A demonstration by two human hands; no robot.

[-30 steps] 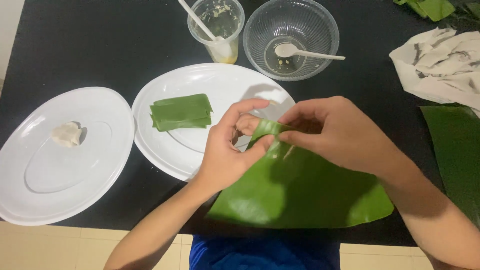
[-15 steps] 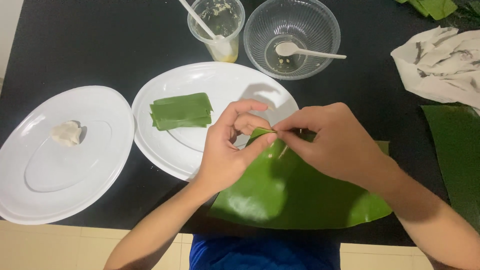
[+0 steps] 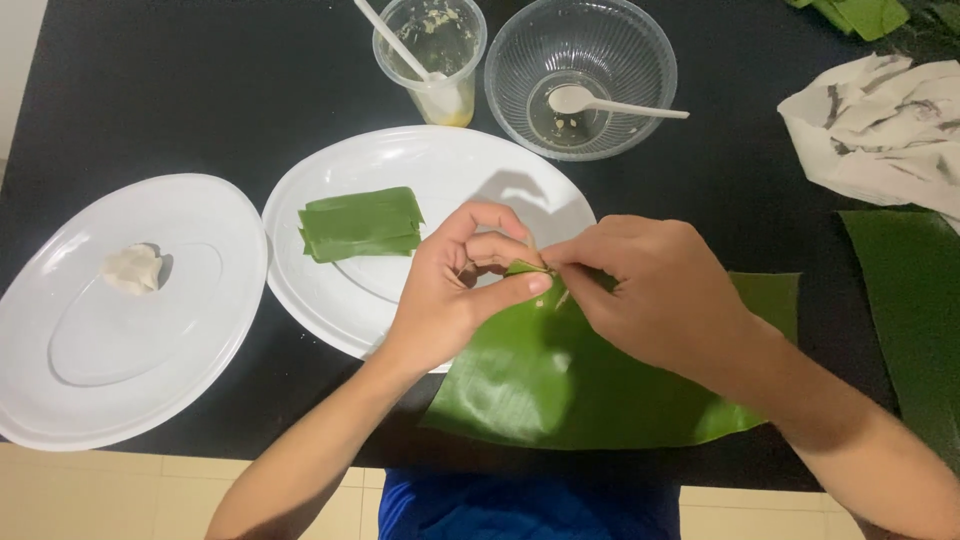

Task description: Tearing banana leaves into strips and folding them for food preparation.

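Observation:
My left hand (image 3: 455, 290) and my right hand (image 3: 655, 290) meet over the far edge of a large green banana leaf (image 3: 560, 385) that lies on the black table near its front edge. Both hands pinch a small folded leaf piece (image 3: 525, 270) between thumbs and fingertips; my fingers hide most of it. Just left of my left hand a white oval plate (image 3: 400, 160) carries a folded green leaf parcel (image 3: 360, 223).
A second white plate (image 3: 90, 350) at the left holds a small lump of white dough (image 3: 132, 268). At the back stand a clear plastic cup (image 3: 432, 55) with a spoon and a clear bowl (image 3: 580, 50) with a white spoon. A crumpled cloth (image 3: 880, 125) and another leaf (image 3: 915, 310) lie to the right.
The big leaf has flattened and its right edge now shows beyond my right hand. My fingers have drawn closer together on the small folded piece.

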